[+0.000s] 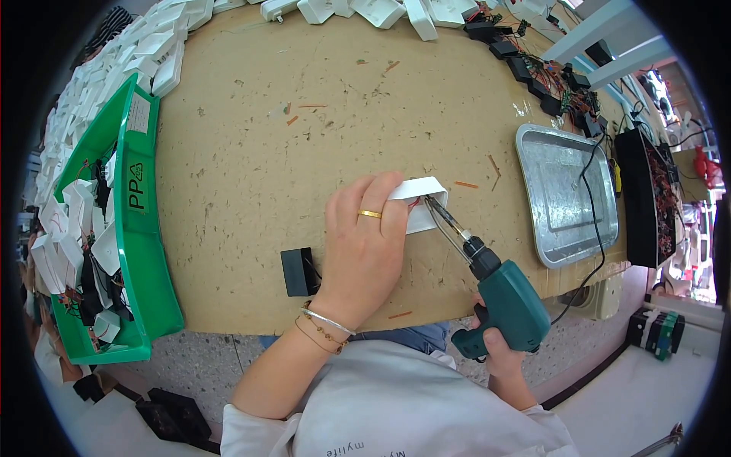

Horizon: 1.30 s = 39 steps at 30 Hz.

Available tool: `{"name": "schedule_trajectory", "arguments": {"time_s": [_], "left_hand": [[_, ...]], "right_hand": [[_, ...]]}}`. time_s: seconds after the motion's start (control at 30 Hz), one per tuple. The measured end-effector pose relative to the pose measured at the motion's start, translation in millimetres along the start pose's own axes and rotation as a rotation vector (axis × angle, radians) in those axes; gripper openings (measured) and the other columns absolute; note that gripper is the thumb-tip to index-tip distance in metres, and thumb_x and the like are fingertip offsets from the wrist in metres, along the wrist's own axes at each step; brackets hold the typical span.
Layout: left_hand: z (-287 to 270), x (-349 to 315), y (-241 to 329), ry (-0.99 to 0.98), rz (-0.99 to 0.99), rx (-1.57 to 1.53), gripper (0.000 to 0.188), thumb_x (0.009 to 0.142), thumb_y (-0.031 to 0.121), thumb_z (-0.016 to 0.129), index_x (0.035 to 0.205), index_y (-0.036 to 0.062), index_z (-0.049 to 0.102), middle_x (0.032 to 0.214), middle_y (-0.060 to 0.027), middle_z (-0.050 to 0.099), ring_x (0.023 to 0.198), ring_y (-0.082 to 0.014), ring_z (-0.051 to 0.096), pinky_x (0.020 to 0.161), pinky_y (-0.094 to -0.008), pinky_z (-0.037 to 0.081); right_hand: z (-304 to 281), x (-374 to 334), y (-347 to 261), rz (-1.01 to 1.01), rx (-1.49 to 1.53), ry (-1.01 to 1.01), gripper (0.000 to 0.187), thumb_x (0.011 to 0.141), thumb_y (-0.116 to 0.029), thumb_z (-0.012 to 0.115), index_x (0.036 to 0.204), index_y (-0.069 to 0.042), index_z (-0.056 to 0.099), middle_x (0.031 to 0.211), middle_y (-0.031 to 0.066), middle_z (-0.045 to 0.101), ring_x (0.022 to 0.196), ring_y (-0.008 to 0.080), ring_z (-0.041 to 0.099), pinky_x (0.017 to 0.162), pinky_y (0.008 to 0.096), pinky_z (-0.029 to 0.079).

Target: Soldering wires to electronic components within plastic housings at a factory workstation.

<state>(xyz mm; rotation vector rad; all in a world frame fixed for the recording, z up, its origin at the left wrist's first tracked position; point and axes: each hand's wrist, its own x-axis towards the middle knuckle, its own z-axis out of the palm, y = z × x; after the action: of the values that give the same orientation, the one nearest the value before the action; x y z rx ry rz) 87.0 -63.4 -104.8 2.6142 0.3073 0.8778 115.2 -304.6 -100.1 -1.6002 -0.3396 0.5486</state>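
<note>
My left hand (365, 221) is closed on a white plastic housing (417, 187), steadying it over the table. Red wire shows just inside the housing's open side. In my right hand (499, 352) is a dark green pistol-shaped soldering gun (512, 305), gripped by its handle. Its metal tip reaches into the housing's opening, and a thin feed tube runs alongside the barrel. The exact spot the tip touches is hidden inside the housing. Beside my left wrist a small black box (298, 272) rests on the table, with a dark wire running toward my hand.
A green bin (145, 251) of white housings and wired parts stands at left. More white housings (164, 46) pile along the back left. A metal tray (542, 251) lies at right, crossed by the gun's black cable (596, 221). Black wired modules (521, 70) line the back right.
</note>
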Motion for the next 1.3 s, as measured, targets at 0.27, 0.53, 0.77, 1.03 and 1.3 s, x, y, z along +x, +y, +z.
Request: {"name": "schedule_trajectory", "arguments": {"time_s": [0.27, 0.53, 0.77, 1.03, 1.3], "left_hand": [[1.1, 0.1, -0.8, 0.019, 0.001, -0.005, 0.014, 0.079, 0.007, 0.057, 0.089, 0.0017, 0.049, 0.116, -0.013, 0.051, 0.105, -0.0313, 0.048, 0.087, -0.044, 0.039], [1.0, 0.5, -0.5, 0.016, -0.013, -0.018, 0.014, 0.079, 0.008, 0.057, 0.089, 0.0017, 0.049, 0.115, -0.0129, 0.051, 0.105, -0.0313, 0.048, 0.087, -0.0444, 0.039], [0.5, 0.3, -0.6, 0.007, -0.012, -0.015, 0.015, 0.078, 0.007, 0.057, 0.09, 0.0016, 0.049, 0.116, -0.0131, 0.051, 0.105, -0.0311, 0.048, 0.087, -0.0438, 0.039], [0.3, -0.1, -0.9, 0.014, -0.01, -0.02, 0.016, 0.077, 0.006, 0.057, 0.091, 0.0014, 0.049, 0.116, -0.0129, 0.051, 0.105, -0.0312, 0.047, 0.088, -0.0439, 0.039], [-0.2, 0.2, -1.2, -0.006, -0.016, -0.006, 0.017, 0.076, 0.005, 0.057, 0.091, 0.0018, 0.049, 0.116, -0.0127, 0.05, 0.105, -0.0316, 0.048, 0.088, -0.0441, 0.039]], "right_hand": [[-0.2, 0.2, 1.0, 0.027, 0.011, -0.009, 0.065, 0.076, -0.035, 0.071, 0.123, 0.003, 0.049, 0.11, 0.0152, 0.058, 0.077, 0.0155, 0.056, 0.068, 0.028, 0.047], [1.4, -1.0, -0.2, 0.032, 0.04, 0.002, 0.065, 0.076, -0.034, 0.072, 0.123, 0.003, 0.048, 0.11, 0.015, 0.058, 0.078, 0.0155, 0.056, 0.068, 0.0283, 0.047], [2.3, -0.2, -2.0, 0.053, 0.014, 0.009, 0.064, 0.076, -0.036, 0.071, 0.122, 0.003, 0.05, 0.11, 0.0149, 0.058, 0.078, 0.0159, 0.056, 0.068, 0.0287, 0.047], [-0.5, -1.6, -1.3, -0.014, 0.053, 0.001, 0.068, 0.072, -0.04, 0.073, 0.118, 0.005, 0.052, 0.107, 0.0151, 0.059, 0.075, 0.015, 0.057, 0.067, 0.0276, 0.047], [-1.1, 4.4, -0.5, -0.106, 0.262, 0.071, 0.058, 0.073, -0.04, 0.067, 0.103, 0.007, 0.053, 0.099, 0.0194, 0.054, 0.066, 0.0185, 0.053, 0.062, 0.0266, 0.044]]}}
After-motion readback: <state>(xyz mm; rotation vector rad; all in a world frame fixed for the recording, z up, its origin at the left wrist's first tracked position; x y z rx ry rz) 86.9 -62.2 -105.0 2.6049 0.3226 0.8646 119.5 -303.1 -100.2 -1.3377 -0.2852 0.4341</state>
